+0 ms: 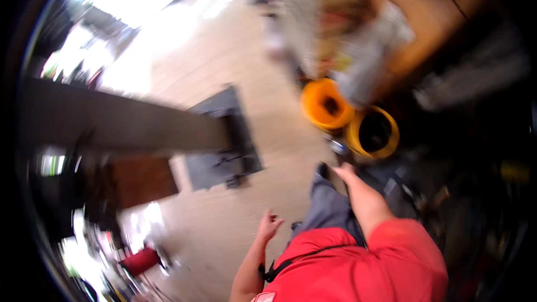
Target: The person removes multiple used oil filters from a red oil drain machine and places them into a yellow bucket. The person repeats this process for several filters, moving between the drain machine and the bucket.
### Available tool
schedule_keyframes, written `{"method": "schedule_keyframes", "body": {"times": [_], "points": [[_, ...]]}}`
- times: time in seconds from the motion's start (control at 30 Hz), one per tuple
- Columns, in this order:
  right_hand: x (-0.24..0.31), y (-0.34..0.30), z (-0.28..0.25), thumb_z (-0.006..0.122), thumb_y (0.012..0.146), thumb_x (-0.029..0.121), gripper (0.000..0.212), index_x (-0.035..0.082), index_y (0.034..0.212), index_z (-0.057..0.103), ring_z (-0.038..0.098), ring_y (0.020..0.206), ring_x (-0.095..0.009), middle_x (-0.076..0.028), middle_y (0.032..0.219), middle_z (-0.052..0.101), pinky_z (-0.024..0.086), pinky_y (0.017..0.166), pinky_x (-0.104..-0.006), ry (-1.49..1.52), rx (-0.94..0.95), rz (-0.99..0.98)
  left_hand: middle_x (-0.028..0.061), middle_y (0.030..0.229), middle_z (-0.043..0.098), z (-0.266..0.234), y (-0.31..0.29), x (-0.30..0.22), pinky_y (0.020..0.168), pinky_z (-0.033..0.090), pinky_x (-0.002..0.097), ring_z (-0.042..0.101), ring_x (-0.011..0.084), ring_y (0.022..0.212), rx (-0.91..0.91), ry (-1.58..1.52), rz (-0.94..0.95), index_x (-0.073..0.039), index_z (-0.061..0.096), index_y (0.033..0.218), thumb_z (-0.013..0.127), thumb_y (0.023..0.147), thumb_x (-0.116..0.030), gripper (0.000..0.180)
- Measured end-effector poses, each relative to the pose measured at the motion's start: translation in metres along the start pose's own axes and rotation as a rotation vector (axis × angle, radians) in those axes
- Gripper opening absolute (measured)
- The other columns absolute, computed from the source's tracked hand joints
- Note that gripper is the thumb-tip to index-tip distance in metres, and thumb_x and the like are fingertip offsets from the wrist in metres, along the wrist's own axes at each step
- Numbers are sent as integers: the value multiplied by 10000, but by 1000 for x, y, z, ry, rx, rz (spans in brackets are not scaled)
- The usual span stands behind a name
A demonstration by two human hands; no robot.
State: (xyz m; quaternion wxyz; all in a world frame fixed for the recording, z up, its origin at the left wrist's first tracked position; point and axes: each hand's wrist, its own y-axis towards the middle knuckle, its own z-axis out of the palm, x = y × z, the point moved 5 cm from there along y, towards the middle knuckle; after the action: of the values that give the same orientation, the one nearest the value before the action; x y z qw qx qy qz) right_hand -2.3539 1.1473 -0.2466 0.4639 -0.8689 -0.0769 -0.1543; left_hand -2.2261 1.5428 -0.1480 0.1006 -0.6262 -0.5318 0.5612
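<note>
The picture is smeared by motion. My left hand (270,226) hangs beside my left hip, over the pale floor, its fingers slightly bent and apart with nothing visible in them. Stretched forward on the right, my right hand (345,171) is blurred; its fingertips look spread and no held thing shows. Just beyond it stand two yellow buckets: the nearer one (395,141) has a dark inside, and the farther one (311,109) has an orange inside with something dark at the bottom. No contact between the right hand and either bucket can be made out.
A grey post (128,120) rises from a dark base plate (204,170) on the left. A wooden bench (430,33) with a whitish plastic bag (375,50) stands at the upper right. A red cylindrical thing (140,261) lies at the lower left. Dark clutter fills the right side.
</note>
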Motion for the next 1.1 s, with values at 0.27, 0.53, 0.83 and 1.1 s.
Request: {"method": "schedule_keyframes", "body": {"times": [0.27, 0.53, 0.83, 1.1], "points": [[8, 24, 83, 730, 708, 122, 347, 26, 1024, 621, 596, 766, -210, -65, 880, 624, 494, 704, -380, 198, -3, -433, 225, 1186, 573, -54, -147, 175, 906, 461, 406, 572, 334, 1068, -375, -193, -16, -73, 337, 1391, 731, 754, -328, 791], [109, -167, 257, 732, 750, 251, 477, -71, 1068, 579, 593, 883, -324, -211, 997, 616, 472, 754, -467, -348, 143, -416, 196, 1174, 598, 73, -433, 475, 899, 474, 371, 589, 274, 1057, -939, -822, -758, -22, 449, 1328, 782, 660, -360, 819], [177, -310, 538, 722, 772, 262, 463, -34, 1104, 593, 613, 927, -330, -175, 1050, 638, 472, 784, -454, -745, 368, -710, 182, 1217, 543, 280, -560, 535, 795, 479, 410, 577, 296, 989, -651, -1556, -1141, 4, 391, 1353, 725, 786, -280, 716], [196, -381, 755, 475, 871, 576, 631, 31, 1178, 567, 517, 1150, -249, -136, 1221, 565, 447, 896, -360, -2039, 387, -1138, 157, 949, 603, 235, -567, 591, 489, 440, 356, 539, 208, 646, -956, -2044, -982, 11, 394, 1339, 697, 828, -194, 628]]}}
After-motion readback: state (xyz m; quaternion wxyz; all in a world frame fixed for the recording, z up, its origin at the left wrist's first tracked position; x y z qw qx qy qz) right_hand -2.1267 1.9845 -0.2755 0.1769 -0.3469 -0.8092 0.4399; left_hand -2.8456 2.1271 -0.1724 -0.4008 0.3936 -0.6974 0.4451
